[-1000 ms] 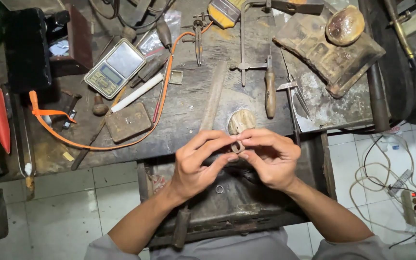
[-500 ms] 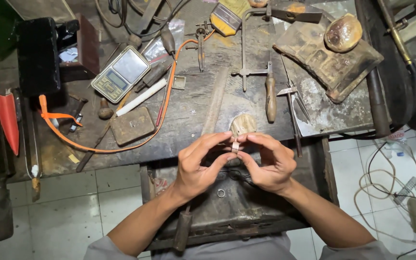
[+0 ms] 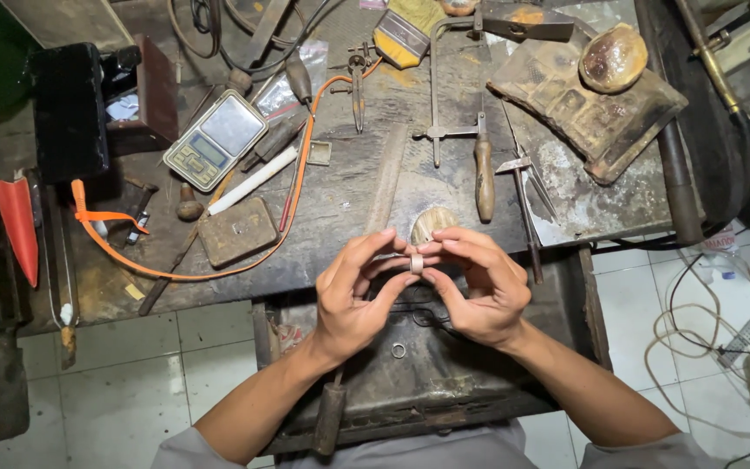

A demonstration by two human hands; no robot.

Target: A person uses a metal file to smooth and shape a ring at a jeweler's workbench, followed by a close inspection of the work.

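Pinching a small metal ring, left hand meets right hand.

A dark, scarred wooden table stands on a pale tiled floor (cables trail at right), dimly lit.

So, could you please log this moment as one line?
left hand + right hand: pinching ring | over bench drawer | loose ring below
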